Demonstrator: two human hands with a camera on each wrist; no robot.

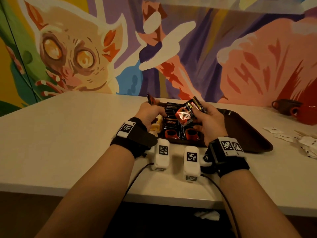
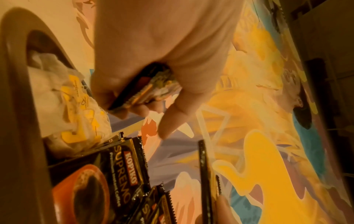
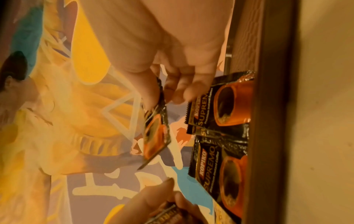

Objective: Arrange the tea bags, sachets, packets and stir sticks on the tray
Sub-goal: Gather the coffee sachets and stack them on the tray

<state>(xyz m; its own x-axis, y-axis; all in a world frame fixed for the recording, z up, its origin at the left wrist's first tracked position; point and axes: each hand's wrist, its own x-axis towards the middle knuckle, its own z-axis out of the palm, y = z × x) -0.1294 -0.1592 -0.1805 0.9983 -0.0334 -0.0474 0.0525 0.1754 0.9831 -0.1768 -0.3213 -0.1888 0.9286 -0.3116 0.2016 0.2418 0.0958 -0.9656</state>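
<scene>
left hand (image 1: 148,112), right hand (image 1: 208,121) (fingers (image 3: 151,91) pinching)

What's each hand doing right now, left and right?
Left hand: closed on a dark coffee sachet.
Right hand: closed on another coffee sachet, held above the tray.

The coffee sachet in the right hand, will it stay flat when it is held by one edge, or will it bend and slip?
The coffee sachet, pinched by the right hand, looks creased and bowed, so it probably flexes rather than staying flat. Its glossy film suggests a slippery surface; a firm pinch grip seems wise. It hangs from fingertips alone, so it is likely light.
</scene>
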